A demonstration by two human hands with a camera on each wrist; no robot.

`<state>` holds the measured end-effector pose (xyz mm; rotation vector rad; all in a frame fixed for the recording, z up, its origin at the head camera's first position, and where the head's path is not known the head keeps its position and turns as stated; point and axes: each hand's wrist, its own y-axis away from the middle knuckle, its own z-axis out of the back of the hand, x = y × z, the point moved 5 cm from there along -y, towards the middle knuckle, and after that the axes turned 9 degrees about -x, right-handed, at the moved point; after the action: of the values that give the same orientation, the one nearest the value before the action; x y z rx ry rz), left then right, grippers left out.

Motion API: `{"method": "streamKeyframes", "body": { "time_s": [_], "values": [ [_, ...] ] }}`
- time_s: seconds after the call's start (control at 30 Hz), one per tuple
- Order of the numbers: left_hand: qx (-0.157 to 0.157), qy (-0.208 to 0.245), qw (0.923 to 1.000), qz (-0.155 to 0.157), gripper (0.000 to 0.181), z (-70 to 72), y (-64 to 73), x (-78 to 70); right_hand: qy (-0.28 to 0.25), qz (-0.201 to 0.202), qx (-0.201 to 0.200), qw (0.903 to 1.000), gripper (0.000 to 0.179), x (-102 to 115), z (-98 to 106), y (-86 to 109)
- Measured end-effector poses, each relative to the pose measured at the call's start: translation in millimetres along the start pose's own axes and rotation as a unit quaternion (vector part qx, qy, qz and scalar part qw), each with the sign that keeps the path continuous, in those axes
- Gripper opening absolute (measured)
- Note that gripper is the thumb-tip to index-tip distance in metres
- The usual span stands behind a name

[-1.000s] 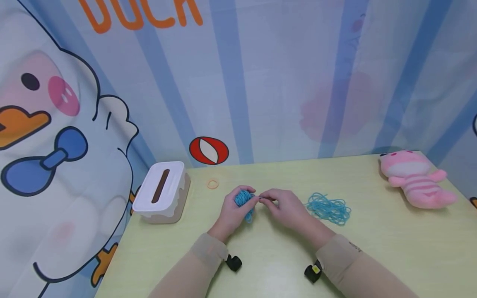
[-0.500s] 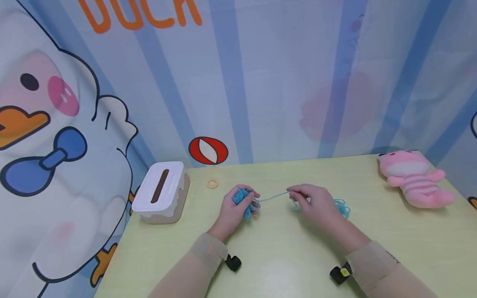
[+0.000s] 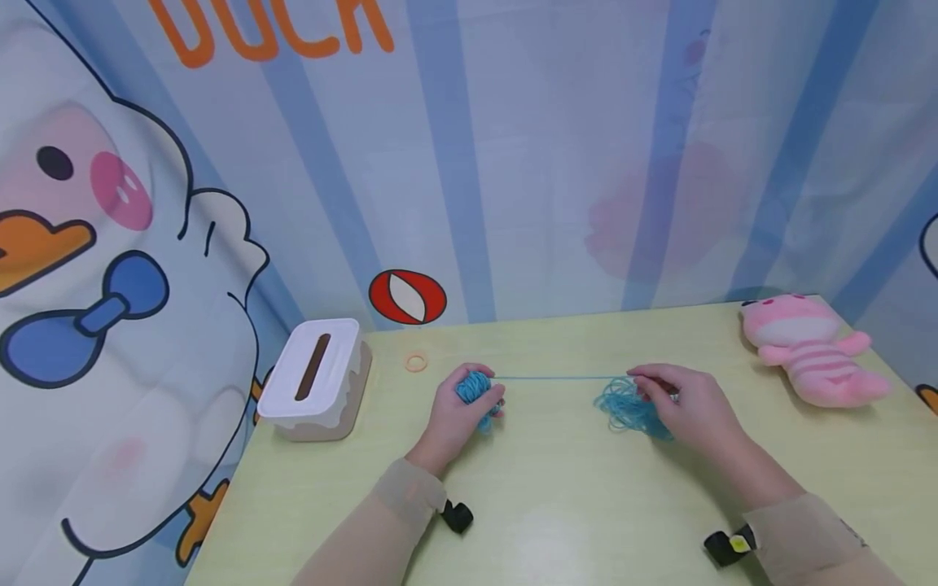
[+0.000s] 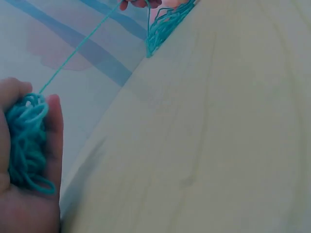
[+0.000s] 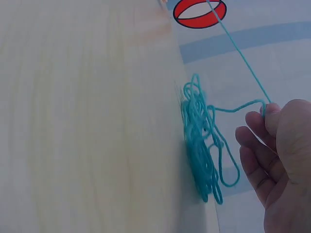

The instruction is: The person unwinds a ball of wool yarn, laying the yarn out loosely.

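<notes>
Take the bare tabletop between the wrists as the dial's centre, 12 o'clock straight ahead. One duck-print curtain (image 3: pixel 528 163) fills 12, behind one pale wooden table (image 3: pixel 557 496). On it, one white-lidded tissue box (image 3: pixel 333 376) stands at 10 and one pink striped plush toy (image 3: pixel 813 358) lies at 2.

Two hands work between these. The left hand (image 3: pixel 444 423), at 10, is curled round a wound bundle of blue yarn, thumb on one side and fingers on the other. The right hand (image 3: pixel 692 408), at 2, has a narrow pinch on a single strand.

The yarn shows as two masses: one loose tangle (image 3: pixel 623 407) at 1, just beside the right hand, and one smaller wound bundle (image 3: pixel 474 387) in the left. One orange ring (image 3: pixel 415 352) lies at 10, beyond the left hand. Thinnest is one taut yarn strand (image 3: pixel 560 378) across 12.

The yarn should be light, soft and limp, hardly fragile but prone to snagging. The bundle is probably best cupped round its middle, loosely; the strand is best pinched near the tangle, where loops could catch.
</notes>
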<state>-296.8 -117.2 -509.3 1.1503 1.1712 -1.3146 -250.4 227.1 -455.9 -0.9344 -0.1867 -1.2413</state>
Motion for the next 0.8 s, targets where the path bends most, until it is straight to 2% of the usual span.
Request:
{"method": "streamKeyframes", "body": {
  "time_s": [0.13, 0.2, 0.43, 0.6, 0.7, 0.8],
  "values": [
    [0.016, 0.03, 0.9994, 0.011, 0.039, -2.3, -0.3, 0.6, 0.022, -0.015, 0.015, 0.9995, 0.02, -13, 12, 4.1],
    [0.011, 0.031, 0.9994, 0.013, 0.042, -2.1, -0.1, -0.3, 0.037, -0.02, 0.026, 0.9988, 0.02, -19, 17, 5.9],
    [-0.033, -0.056, 0.9979, -0.005, 0.037, 2.0, 0.6, -4.5, 0.083, -0.044, 0.086, 0.9919, 0.024, -41, 25, 9.6],
    [-0.036, -0.057, 0.9977, 0.003, 0.031, 2.7, 0.2, -3.0, 0.117, -0.049, 0.128, 0.9836, 0.026, -46, 23, 8.2],
    [-0.027, -0.06, 0.9978, -0.004, 0.033, 1.6, 1.1, -4.1, 0.127, -0.04, 0.126, 0.9831, 0.03, -39, 19, 5.9],
    [-0.017, -0.062, 0.9979, -0.013, 0.038, 1.0, 1.4, -4.5, 0.121, -0.027, 0.077, 0.9893, 0.033, -22, 14, 0.8]
  ]
}}
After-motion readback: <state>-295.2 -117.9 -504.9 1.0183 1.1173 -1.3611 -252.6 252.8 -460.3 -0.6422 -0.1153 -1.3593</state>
